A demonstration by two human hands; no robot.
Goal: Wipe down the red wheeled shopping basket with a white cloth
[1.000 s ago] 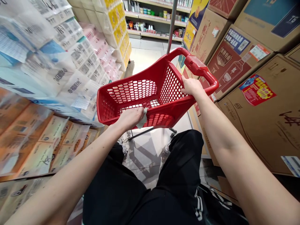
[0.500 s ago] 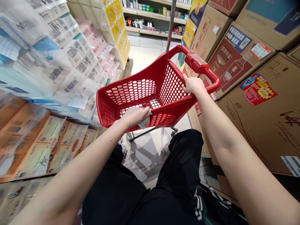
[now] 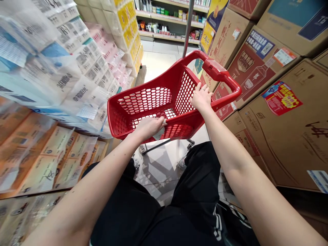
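Observation:
A red plastic shopping cart [image 3: 146, 100] with a mesh basket stands in front of me in a narrow aisle, tilted in view. My left hand [image 3: 148, 125] is closed on a white cloth [image 3: 160, 131] and presses it against the basket's near rim. My right hand [image 3: 202, 97] grips the basket's right rim just below the red handle bar [image 3: 222, 77]. The basket has nothing in it.
Stacked plastic-wrapped tissue packs [image 3: 58, 68] fill the left side. Large cardboard boxes [image 3: 284, 112] are piled along the right. A grey pole [image 3: 188, 27] and stocked shelves [image 3: 164, 24] stand at the aisle's far end. My black trousers [image 3: 164, 208] and the tiled floor [image 3: 159, 171] lie below.
My right hand slid from the handle's end down-left onto the basket's right rim. My left hand with the cloth shifted a little to the right along the near rim.

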